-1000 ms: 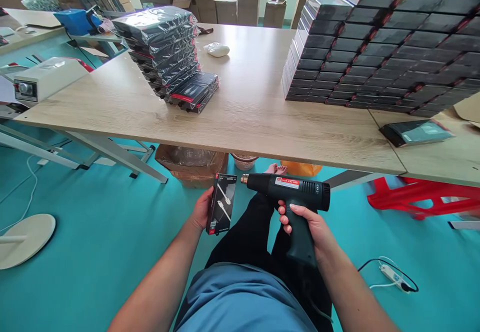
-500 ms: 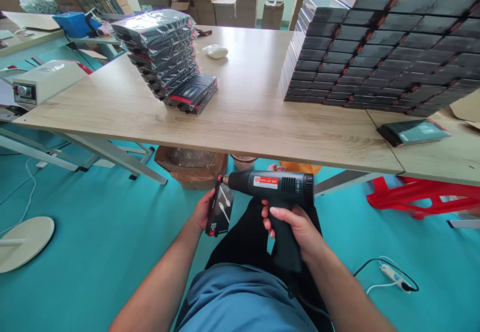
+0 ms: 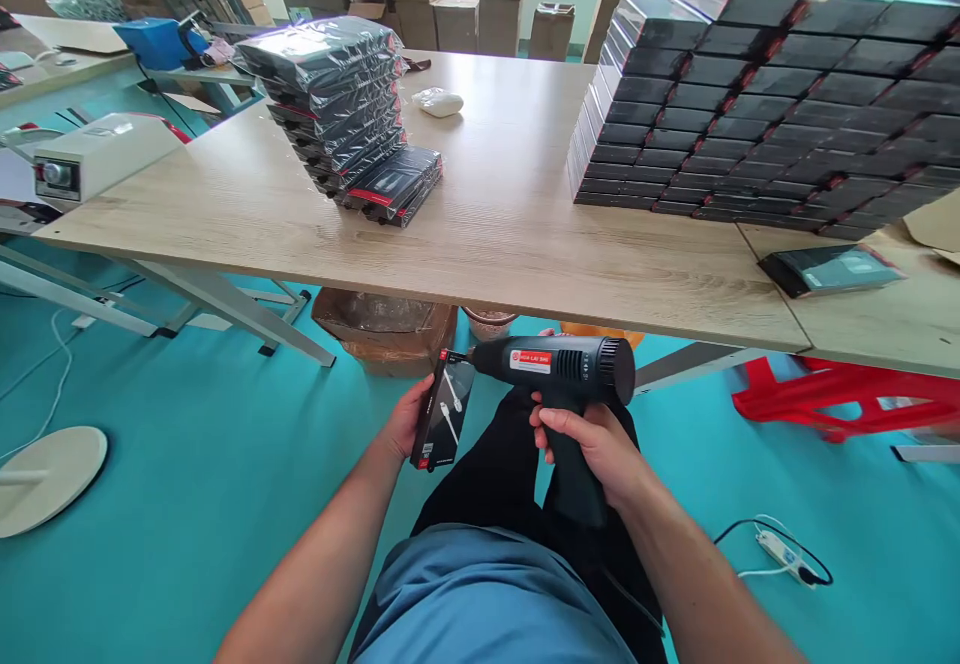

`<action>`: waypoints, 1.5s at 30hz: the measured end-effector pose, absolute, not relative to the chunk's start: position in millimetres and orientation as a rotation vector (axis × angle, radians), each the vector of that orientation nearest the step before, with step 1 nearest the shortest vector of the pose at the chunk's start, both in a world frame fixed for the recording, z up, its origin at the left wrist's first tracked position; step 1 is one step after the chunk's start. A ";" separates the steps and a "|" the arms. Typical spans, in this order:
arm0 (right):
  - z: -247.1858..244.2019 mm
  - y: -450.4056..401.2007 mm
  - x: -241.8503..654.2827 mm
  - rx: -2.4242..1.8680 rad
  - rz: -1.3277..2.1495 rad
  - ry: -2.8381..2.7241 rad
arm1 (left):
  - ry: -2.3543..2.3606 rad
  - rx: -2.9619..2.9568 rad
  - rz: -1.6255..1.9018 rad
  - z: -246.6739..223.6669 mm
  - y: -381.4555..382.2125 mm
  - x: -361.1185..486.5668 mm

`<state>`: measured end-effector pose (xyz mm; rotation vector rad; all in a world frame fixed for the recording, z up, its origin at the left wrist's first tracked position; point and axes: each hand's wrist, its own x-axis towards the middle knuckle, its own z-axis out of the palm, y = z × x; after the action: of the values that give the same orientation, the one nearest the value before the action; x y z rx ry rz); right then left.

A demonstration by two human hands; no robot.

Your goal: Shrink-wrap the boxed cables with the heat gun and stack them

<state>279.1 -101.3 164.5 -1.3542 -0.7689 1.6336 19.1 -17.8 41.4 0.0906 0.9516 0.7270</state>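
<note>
My left hand grips a slim black box with white cables printed on its face, held upright and a little tilted below the table edge. In my right hand is a dark heat gun with a red and white label, its handle wrapped by my fingers. The gun's nozzle points left at the top of the box, at or very near its upper right corner. Whether they touch I cannot tell. Part of my left fingers is hidden behind the box.
On the wooden table stand a pile of film-wrapped boxes and a large stack of boxes. A single wrapped box lies at right. Beneath are an open carton, a red plastic stool and a power strip.
The heat gun has shifted slightly right, and its nozzle tip sits by the box's right upper corner instead of over its top. The box has turned slightly. My view has moved a little.
</note>
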 end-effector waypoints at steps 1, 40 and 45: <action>166.7 -104.1 278.9 -1.315 1.696 -0.822 | 0.946 0.094 0.739 41.5 -17.4 19.6; 175.2 -94.1 273.3 -1.414 1.648 -1.055 | 0.935 0.084 0.767 44.3 -9.0 13.8; 180.9 -105.8 272.5 -1.286 2.052 -1.340 | 0.917 0.058 0.812 43.0 -6.3 8.4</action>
<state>272.5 -105.8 180.9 -1.2860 -1.3401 2.0517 8.4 -6.3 43.0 0.0577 0.9173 0.8124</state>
